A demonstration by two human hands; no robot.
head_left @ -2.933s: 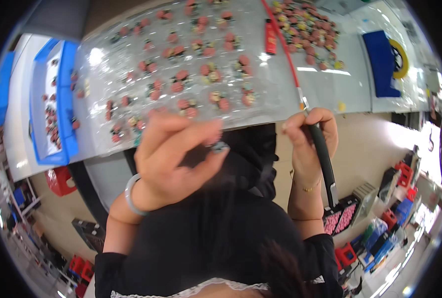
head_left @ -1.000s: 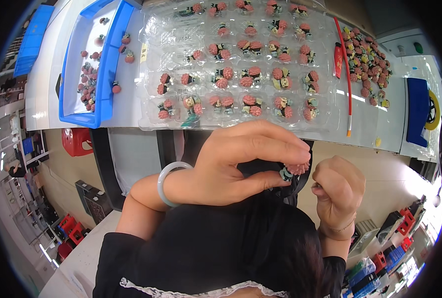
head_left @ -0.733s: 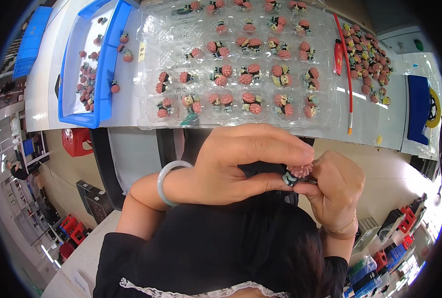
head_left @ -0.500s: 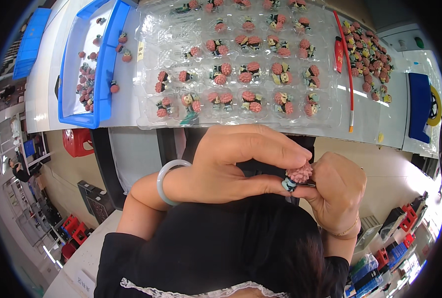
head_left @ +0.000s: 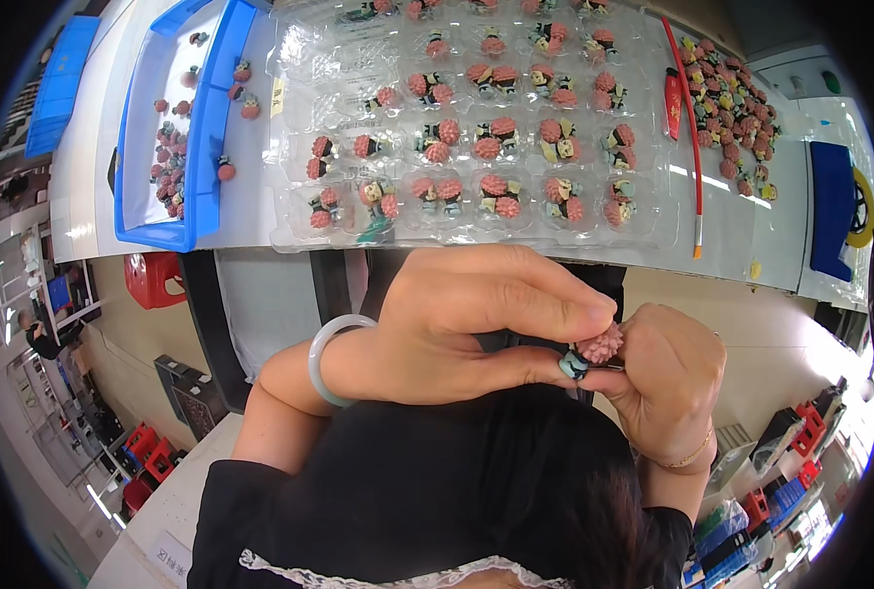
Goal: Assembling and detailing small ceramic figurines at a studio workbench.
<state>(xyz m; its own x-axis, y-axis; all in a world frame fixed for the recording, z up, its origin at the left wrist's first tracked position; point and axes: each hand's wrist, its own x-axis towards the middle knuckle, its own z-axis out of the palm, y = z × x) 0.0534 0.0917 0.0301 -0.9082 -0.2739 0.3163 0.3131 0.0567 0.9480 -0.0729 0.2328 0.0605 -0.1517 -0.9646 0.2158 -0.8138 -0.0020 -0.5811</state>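
Note:
Between the thumb and fingers of my left hand (head_left: 486,319) is a small figurine (head_left: 599,344) with a pink, petal-like round head and a pale blue and dark body. My right hand (head_left: 671,383) is closed right beside it, thumb close under the figurine. A thin dark sliver shows at the right thumb, but what those fingers hold is mostly hidden. Beyond my hands, a clear plastic tray (head_left: 290,147) on the table carries many similar pink-headed figurines in its pockets, some singly and some in pairs.
A blue bin (head_left: 206,187) with loose figurines stands at the left, a few more beside it. At the right lie a red-handled brush (head_left: 695,167), a red tube-like item (head_left: 672,103), a heap of figurines (head_left: 732,118) and a blue holder with a yellow roll (head_left: 830,211).
The figurine has tilted and shifted slightly to the right between my fingers. Both hands stay in nearly the same place.

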